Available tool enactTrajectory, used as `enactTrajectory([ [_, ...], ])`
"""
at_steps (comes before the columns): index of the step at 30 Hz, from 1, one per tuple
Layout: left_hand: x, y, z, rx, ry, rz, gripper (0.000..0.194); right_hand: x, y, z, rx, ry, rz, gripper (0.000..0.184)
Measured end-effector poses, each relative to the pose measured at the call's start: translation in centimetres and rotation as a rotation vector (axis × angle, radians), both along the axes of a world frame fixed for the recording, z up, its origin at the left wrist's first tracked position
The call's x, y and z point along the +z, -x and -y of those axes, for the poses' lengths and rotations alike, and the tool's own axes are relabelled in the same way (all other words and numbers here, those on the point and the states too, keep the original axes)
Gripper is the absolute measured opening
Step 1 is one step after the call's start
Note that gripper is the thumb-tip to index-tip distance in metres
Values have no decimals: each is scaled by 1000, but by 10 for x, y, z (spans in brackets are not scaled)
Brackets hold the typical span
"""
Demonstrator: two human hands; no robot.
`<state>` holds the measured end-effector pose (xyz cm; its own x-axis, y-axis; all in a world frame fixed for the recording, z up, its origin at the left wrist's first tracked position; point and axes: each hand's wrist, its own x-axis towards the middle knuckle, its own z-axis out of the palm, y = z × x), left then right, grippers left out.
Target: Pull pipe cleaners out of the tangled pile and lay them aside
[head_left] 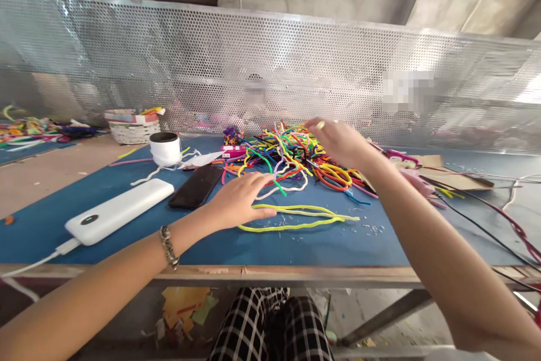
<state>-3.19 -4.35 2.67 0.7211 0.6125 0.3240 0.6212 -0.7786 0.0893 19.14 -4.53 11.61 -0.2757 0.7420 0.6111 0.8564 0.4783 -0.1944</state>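
My left hand (pixel 239 199) is low over the blue table mat, fingers stretched and thumb apart, holding nothing that I can see. Beside its thumb lies a yellow fuzzy cord (pixel 291 228) bent into a long loop, its left end partly hidden by the hand. My right hand (pixel 340 144) reaches over the right part of a tangled heap of coloured fuzzy cords (pixel 281 150). Its fingers point down and away from me, and their tips are blurred, so any grip there is hard to make out. Orange and yellow loops (pixel 333 175) lie below that hand.
Left on the mat are a white power bank (pixel 120 212) with a cable, a black phone (pixel 196 186) and a white cup-shaped object (pixel 164 150). A basket (pixel 133 126) stands farther back. Dark cables (pixel 477 217) and cardboard (pixel 454 172) lie right. Perforated metal sheeting (pixel 203 62) rises behind.
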Motion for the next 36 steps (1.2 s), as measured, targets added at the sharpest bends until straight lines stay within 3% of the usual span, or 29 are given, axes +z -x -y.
enactTrajectory([
  [2, 8, 1, -2, 27, -31, 159, 65, -18, 20, 12, -11, 112, 363, 22],
  [6, 18, -4, 0, 22, -95, 237, 53, -41, 48, 33, 61, 202, 601, 22],
  [10, 19, -12, 4, 22, -310, 115, 35, -43, 55, 38, 87, 236, 619, 18],
  [13, 18, -13, 2, -50, -491, 22, 31, -41, 53, 38, 64, 233, 595, 20],
  [17, 20, -8, 0, -153, -555, 58, 33, -39, 47, 44, 111, 256, 521, 24],
  [22, 29, 1, 9, -359, -429, 76, 41, -41, 39, 57, 303, 262, 442, 29],
  [31, 35, 10, 31, -406, -56, 54, 31, -41, 37, 72, 463, 342, 403, 29],
  [33, 36, 11, 35, -407, 95, 92, 26, -39, 38, 74, 503, 385, 367, 28],
  [36, 37, 12, 37, -410, 457, 178, 22, -36, 40, 78, 557, 428, 292, 26],
])
